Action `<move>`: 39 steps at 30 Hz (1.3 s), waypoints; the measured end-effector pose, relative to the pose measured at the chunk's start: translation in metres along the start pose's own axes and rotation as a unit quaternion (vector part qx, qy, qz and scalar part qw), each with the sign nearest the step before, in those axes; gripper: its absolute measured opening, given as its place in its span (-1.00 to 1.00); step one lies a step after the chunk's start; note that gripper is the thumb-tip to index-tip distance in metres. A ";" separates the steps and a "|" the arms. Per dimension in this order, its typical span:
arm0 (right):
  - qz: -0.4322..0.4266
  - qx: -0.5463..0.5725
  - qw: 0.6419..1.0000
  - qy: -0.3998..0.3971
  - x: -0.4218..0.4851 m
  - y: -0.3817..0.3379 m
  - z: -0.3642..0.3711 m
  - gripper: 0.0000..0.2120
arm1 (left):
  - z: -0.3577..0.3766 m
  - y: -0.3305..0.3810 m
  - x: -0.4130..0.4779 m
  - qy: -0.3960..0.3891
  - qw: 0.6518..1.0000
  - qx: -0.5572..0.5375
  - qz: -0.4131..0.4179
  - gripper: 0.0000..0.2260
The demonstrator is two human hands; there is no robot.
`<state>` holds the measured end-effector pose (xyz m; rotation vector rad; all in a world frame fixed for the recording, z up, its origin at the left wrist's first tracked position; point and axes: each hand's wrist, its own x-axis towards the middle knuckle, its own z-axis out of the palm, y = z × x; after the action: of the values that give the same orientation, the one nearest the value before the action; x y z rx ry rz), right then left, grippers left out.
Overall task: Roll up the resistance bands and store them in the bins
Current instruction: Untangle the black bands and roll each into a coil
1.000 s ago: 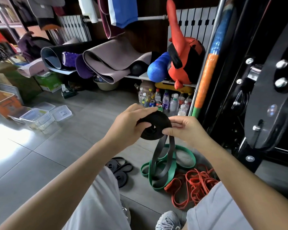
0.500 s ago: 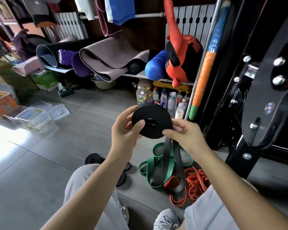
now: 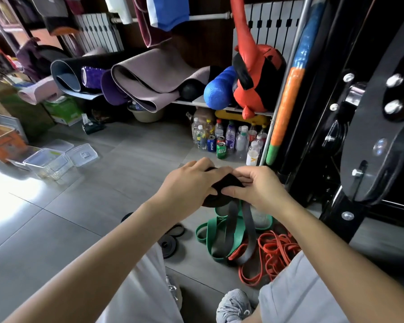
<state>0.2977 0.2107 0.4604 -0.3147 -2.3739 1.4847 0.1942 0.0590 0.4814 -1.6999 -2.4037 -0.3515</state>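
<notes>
Just beyond black band (image 3: pixel 228 181), PEPSI can (image 3: pixel 210 143).

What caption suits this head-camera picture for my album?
Left hand and right hand grip a part-rolled black band, its tail hanging over a green band and orange bands on the floor.

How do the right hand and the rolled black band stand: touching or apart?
Touching. The head view shows the right hand pinching the rolled black band between thumb and fingers, while the left hand grips its other side.
</notes>
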 end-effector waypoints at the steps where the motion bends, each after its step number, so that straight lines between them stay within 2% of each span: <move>1: 0.002 0.020 1.000 0.006 0.000 -0.001 -0.002 -0.70 | 0.001 -0.002 -0.001 0.023 0.998 -0.052 -0.016 -0.54; 6: 0.010 0.099 0.995 0.017 -0.005 0.000 -0.006 -0.70 | 0.007 -0.002 -0.006 0.139 0.953 -0.244 -0.111 -0.53; 11: 0.001 0.164 0.986 0.035 -0.008 0.001 -0.005 -0.72 | 0.017 0.004 -0.006 0.222 0.862 -0.414 -0.190 -0.55; 13: -0.004 0.163 0.986 0.037 -0.010 0.002 -0.004 -0.73 | 0.020 0.011 -0.006 0.240 0.822 -0.472 -0.209 -0.56; 15: -0.006 0.151 0.988 0.034 -0.011 0.005 -0.006 -0.75 | 0.024 0.016 -0.009 0.225 0.807 -0.503 -0.213 -0.58; 16: -0.005 0.142 0.989 0.029 -0.012 0.006 -0.007 -0.75 | 0.025 0.015 -0.011 0.204 0.822 -0.486 -0.215 -0.61; 18: 0.000 0.100 0.995 0.013 -0.012 0.009 -0.009 -0.76 | 0.023 0.010 -0.015 0.139 0.902 -0.358 -0.198 -0.57; 20: 0.008 0.026 1.000 -0.008 -0.010 0.011 -0.010 -0.76 | 0.018 0.005 -0.017 0.094 0.977 -0.165 -0.099 -0.33; 21: 0.012 -0.004 1.000 -0.022 -0.008 0.011 -0.009 -0.76 | 0.016 0.005 -0.017 0.074 0.993 -0.083 -0.031 -0.24; 23: 0.015 -0.031 0.998 -0.048 -0.007 0.012 -0.004 -0.74 | 0.011 0.010 -0.014 0.001 0.998 0.032 0.051 -0.23; 25: 0.017 -0.008 0.998 -0.055 -0.008 0.013 0.001 -0.70 | 0.012 0.011 -0.010 -0.062 0.995 0.060 0.041 -0.34; 27: 0.042 0.048 0.997 -0.053 -0.009 0.019 0.004 -0.70 | 0.018 0.006 -0.013 -0.085 0.996 0.025 0.001 -0.44; 29: 0.083 0.058 0.994 -0.051 -0.010 0.034 0.003 -0.69 | 0.028 0.002 -0.023 -0.056 0.997 -0.046 -0.029 -0.48; 31: 0.114 0.010 0.992 -0.049 -0.015 0.058 -0.001 -0.74 | 0.038 -0.003 -0.036 -0.006 0.992 -0.105 -0.070 -0.50; 35: 0.177 -0.066 0.980 -0.057 -0.046 0.107 -0.002 -0.87 | 0.045 -0.015 -0.053 0.102 0.961 -0.201 -0.157 -0.52; 37: 0.220 -0.037 0.973 -0.059 -0.061 0.119 0.009 -0.74 | 0.043 -0.020 -0.055 0.122 0.949 -0.225 -0.184 -0.53; 39: 0.271 0.045 0.961 -0.037 -0.069 0.124 0.024 -0.62 | 0.039 -0.022 -0.054 0.122 0.947 -0.234 -0.183 -0.53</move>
<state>0.3542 0.2207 0.3282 -0.9655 -2.3794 1.8515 0.1909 0.0148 0.4268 -1.2329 -2.5669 -1.1941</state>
